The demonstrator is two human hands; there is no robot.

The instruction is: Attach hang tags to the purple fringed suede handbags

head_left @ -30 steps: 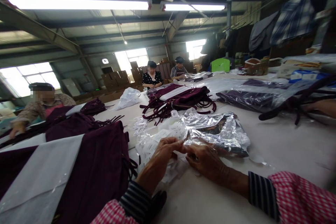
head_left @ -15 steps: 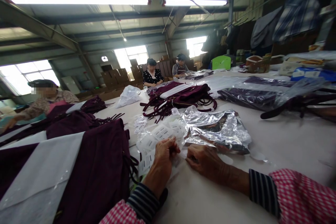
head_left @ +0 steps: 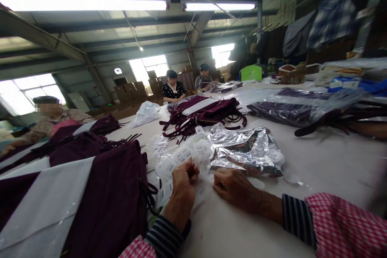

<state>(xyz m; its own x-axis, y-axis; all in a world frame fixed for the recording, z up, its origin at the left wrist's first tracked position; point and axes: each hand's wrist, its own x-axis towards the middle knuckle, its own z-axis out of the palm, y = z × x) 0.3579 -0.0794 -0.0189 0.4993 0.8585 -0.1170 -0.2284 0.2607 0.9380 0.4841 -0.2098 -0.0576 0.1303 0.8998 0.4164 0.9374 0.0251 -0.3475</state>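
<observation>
My left hand [head_left: 185, 179] is closed, fingers curled, over clear plastic bags printed with small text [head_left: 178, 161]; what it pinches is too small to make out. To its right, my right hand [head_left: 232, 187] is closed too, knuckles up, low over the white table [head_left: 229, 231], and its fingertips are hidden. Just beyond the right hand lies a shiny clear bag [head_left: 248, 149] with something dark inside. Left of my left hand is a large dark purple garment [head_left: 111, 197] with a white sheet [head_left: 51, 205] across it.
Purple items with straps [head_left: 208, 113] lie mid-table beside a white plastic bag [head_left: 146, 113]. Bagged purple goods [head_left: 281, 113] lie at the right. One person [head_left: 50, 117] is at the left, and two people [head_left: 173, 86] sit at the far side. A green panel [head_left: 251, 73] stands behind.
The view has shifted slightly. My left hand has turned a little, with its fingers still curled; my right hand stays low over the table. The person at the left has moved slightly.
</observation>
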